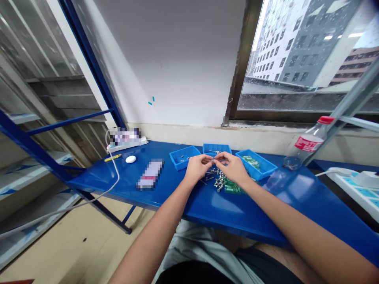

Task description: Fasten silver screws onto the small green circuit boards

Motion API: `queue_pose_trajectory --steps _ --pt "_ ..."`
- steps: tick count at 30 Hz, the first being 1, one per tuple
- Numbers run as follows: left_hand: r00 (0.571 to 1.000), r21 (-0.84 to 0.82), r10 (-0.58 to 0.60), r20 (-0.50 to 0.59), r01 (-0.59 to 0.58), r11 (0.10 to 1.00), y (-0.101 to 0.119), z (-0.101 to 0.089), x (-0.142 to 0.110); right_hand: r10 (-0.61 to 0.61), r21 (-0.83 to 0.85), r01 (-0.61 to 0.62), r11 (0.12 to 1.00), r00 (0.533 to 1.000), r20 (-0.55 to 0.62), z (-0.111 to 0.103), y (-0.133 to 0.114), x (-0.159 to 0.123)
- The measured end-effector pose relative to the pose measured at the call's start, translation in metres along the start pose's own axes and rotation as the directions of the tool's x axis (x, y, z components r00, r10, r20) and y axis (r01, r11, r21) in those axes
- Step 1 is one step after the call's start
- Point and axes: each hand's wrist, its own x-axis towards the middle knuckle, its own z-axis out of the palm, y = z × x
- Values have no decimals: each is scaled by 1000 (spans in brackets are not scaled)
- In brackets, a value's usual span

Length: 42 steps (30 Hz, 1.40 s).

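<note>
My left hand [197, 167] and my right hand [232, 167] meet above the blue table, fingertips pinched together. Between them is something too small to make out. Just below the fingers lie loose thin metal screws [209, 178] and a heap of shiny metal fittings [219, 182]. Beside that heap, partly under my right forearm, are green plastic-looking pieces [232, 187]. Behind the hands stand three blue trays: the left tray [178, 161] holds a few small bits, the middle tray [217, 147] some metal parts, and the right tray [268, 173] pale green pieces.
On the table's left lie a blurred-out phone-like object [151, 174], a white oval object [130, 159] and a yellow-handled tool [113, 157]. A white cable [117, 177] hangs over the front edge. A plastic bottle [308, 144] and a power strip [355, 189] stand right.
</note>
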Motion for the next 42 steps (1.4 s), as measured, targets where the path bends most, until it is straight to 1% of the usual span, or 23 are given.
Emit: queue_pose_trajectory --steps 4,8,11,13,15,18,20,22,25,28,31,35,38,40,42 --pt "1000 -20 19 2 -19 1000 -2 1 0 9 9 -9 1000 1000 23 0 2 1" --pt "998 -56 49 27 -48 997 -3 1 0 -68 -84 69 994 998 19 0 0 1" --pt "999 -24 27 19 -27 999 2 -1 -2 -111 -143 110 984 994 -2 -1 -2 1" --pt "999 12 10 40 -10 1000 5 -3 -3 -121 -134 118 984 993 -10 -2 -3 1" --pt "996 45 10 83 -14 999 6 -4 -3 -119 -107 119 987 993 6 -2 -1 1" --pt "992 30 20 126 -24 999 2 -3 -2 -119 -77 121 990 992 34 -1 1 1" --pt "994 -13 -1 110 2 1000 -2 -2 -1 -118 -59 120 991 993 30 -1 2 1" --pt "997 -22 -17 71 19 1000 -6 -1 0 -91 -29 91 995 996 20 0 2 0" --pt "1000 37 6 31 -7 999 -9 0 1 -29 -17 29 999 999 17 0 1 0" --pt "999 79 33 21 -35 996 -11 1 2 -13 -38 14 999 999 29 0 1 0" --pt "999 80 42 19 -43 996 -13 2 2 -2 -32 4 999 999 44 1 3 1" --pt "999 29 44 15 -45 999 -11 3 2 -3 -31 5 999 998 64 2 6 1" --pt "999 -22 46 6 -46 999 -7 1 2 -31 -87 38 995 997 76 3 6 0" --pt "999 -16 37 -14 -37 999 -4 0 1 -64 -120 72 990 996 66 2 5 0" --pt "999 30 28 -15 -27 999 -1 -2 0 -79 -128 83 988 996 42 1 4 0"
